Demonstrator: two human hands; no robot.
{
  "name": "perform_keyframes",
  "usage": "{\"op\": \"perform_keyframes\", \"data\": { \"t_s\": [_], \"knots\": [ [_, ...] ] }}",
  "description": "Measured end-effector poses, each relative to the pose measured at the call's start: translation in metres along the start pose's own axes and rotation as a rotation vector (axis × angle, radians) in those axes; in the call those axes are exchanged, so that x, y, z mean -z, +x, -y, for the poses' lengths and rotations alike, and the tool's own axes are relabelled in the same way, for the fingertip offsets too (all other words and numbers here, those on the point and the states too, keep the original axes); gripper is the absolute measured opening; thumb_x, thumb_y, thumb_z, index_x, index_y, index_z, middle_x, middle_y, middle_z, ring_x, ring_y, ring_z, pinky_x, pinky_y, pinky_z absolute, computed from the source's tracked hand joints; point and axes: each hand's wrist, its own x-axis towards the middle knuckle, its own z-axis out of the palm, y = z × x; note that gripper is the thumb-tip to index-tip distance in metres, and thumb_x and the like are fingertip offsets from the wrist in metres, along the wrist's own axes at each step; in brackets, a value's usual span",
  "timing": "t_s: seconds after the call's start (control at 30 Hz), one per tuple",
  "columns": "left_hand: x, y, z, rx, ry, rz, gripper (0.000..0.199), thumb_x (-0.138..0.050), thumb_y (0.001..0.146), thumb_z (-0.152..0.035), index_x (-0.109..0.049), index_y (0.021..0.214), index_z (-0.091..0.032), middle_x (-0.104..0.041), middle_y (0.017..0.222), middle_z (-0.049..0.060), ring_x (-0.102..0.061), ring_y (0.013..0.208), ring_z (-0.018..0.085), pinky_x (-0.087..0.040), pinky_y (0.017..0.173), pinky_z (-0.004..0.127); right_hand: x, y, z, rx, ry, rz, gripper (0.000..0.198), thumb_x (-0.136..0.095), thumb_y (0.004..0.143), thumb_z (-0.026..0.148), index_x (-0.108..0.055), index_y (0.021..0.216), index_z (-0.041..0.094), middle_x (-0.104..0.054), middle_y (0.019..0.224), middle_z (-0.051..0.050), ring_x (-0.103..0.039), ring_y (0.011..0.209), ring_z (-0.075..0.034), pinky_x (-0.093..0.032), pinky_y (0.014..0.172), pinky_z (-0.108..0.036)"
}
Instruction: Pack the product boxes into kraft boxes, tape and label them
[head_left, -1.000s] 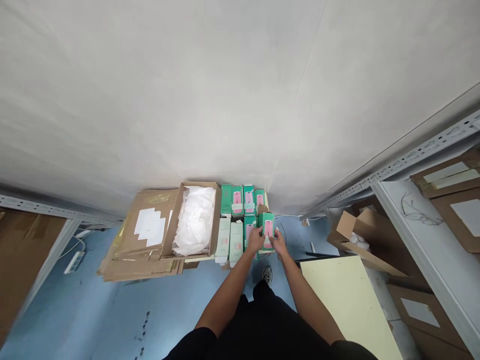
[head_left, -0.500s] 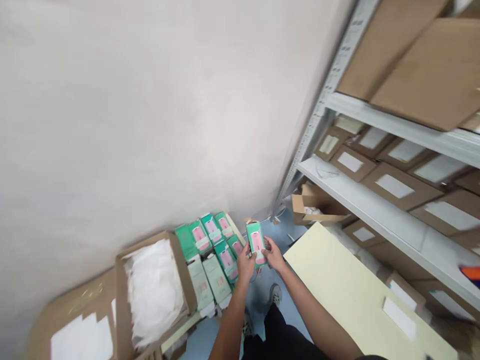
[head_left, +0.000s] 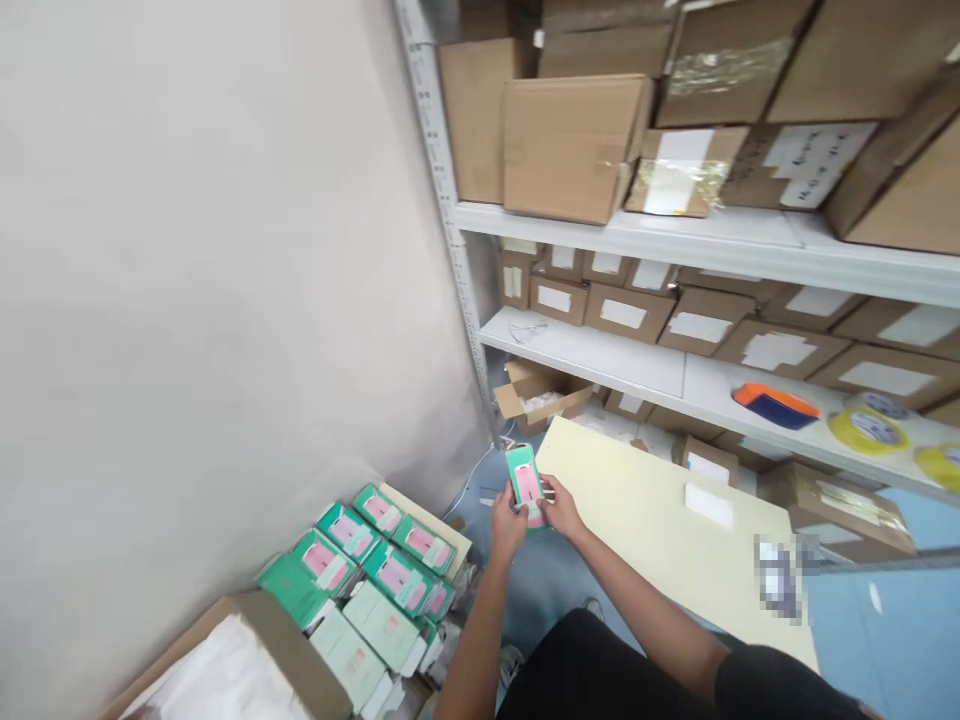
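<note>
A small green box with a pink panel on its front [head_left: 528, 482] is held upright before me. My left hand [head_left: 510, 522] grips its left side, thumb on the front. On the other side my right hand [head_left: 561, 508] grips it too, fingers behind and thumb near the lower front. At the lower left lie several similar green boxes with pink panels [head_left: 395, 576] in rows. Nearer to me among them are pale green boxes [head_left: 381, 622].
A cream tabletop [head_left: 622, 490] stands to the right, with a white slip [head_left: 709, 505] on it. Behind it, metal shelving [head_left: 592, 350] holds cardboard boxes, an orange and blue object [head_left: 776, 405] and yellow tape rolls [head_left: 868, 430]. A carton with white contents [head_left: 292, 650] sits at lower left.
My view has swung to the right, bringing more of the shelves and tabletop into sight. Both hands still hold the green and pink box.
</note>
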Motion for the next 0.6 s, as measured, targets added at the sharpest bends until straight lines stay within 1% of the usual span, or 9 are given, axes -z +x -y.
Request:
{"op": "perform_keyframes", "data": {
  "t_s": [0.13,0.2,0.3,0.37,0.47,0.53,0.6],
  "knots": [
    [-0.06,0.014,-0.034,-0.041,0.049,0.142,0.064,-0.067,0.082,-0.024,-0.06,0.145,-0.017,-0.07,0.115,0.011,-0.073,0.101,0.024,-0.056,0.098,0.036,0.071,0.004,-0.005,-0.036,0.061,-0.118,0.056,-0.063,0.067,0.019,-0.068,0.122,0.027,-0.075,0.113,-0.005,-0.071,0.105,-0.026,-0.058,0.096,-0.045],
    [-0.094,0.021,-0.049,-0.043,0.092,0.198,0.069,-0.069,0.082,-0.027,-0.056,0.149,-0.015,-0.071,0.114,0.011,-0.073,0.1,0.023,-0.056,0.097,0.035,0.109,0.003,-0.013,-0.062,0.099,-0.179,0.056,-0.066,0.066,0.019,-0.068,0.122,0.027,-0.075,0.111,-0.005,-0.071,0.1,-0.026,-0.059,0.093,-0.045],
    [-0.142,0.028,-0.069,-0.019,0.176,0.285,0.081,-0.072,0.077,-0.022,-0.05,0.155,-0.017,-0.071,0.107,0.006,-0.071,0.096,0.021,-0.056,0.093,0.031,0.16,-0.003,-0.03,-0.108,0.146,-0.261,0.06,-0.07,0.062,0.019,-0.066,0.121,0.028,-0.074,0.109,-0.004,-0.071,0.096,-0.025,-0.06,0.089,-0.044],
    [-0.17,0.029,-0.078,-0.037,0.224,0.36,0.081,-0.072,0.073,-0.017,-0.053,0.152,-0.02,-0.07,0.1,0.003,-0.07,0.093,0.02,-0.055,0.09,0.03,0.188,-0.009,-0.042,-0.143,0.177,-0.313,0.065,-0.07,0.057,0.016,-0.064,0.121,0.028,-0.072,0.109,-0.004,-0.072,0.098,-0.025,-0.06,0.087,-0.042],
    [-0.202,0.028,-0.085,-0.072,0.258,0.455,0.075,-0.073,0.072,-0.016,-0.059,0.146,-0.021,-0.07,0.096,0.002,-0.069,0.093,0.02,-0.054,0.088,0.03,0.217,-0.017,-0.058,-0.177,0.226,-0.353,0.074,-0.066,0.053,0.014,-0.063,0.126,0.028,-0.07,0.107,-0.003,-0.073,0.1,-0.027,-0.06,0.083,-0.038],
    [-0.218,0.028,-0.086,-0.059,0.255,0.506,0.076,-0.077,0.072,-0.02,-0.058,0.145,-0.019,-0.07,0.095,0.003,-0.069,0.091,0.021,-0.054,0.086,0.031,0.228,-0.021,-0.067,-0.184,0.25,-0.363,0.076,-0.065,0.054,0.015,-0.062,0.129,0.028,-0.071,0.105,-0.002,-0.073,0.098,-0.027,-0.061,0.081,-0.039],
    [-0.229,0.031,-0.084,-0.028,0.245,0.573,0.079,-0.083,0.07,-0.024,-0.057,0.144,-0.018,-0.07,0.091,0.003,-0.069,0.089,0.022,-0.055,0.085,0.032,0.234,-0.023,-0.074,-0.179,0.287,-0.375,0.074,-0.067,0.057,0.018,-0.062,0.13,0.028,-0.073,0.105,-0.003,-0.073,0.1,-0.028,-0.06,0.085,-0.041]
  ]
}}
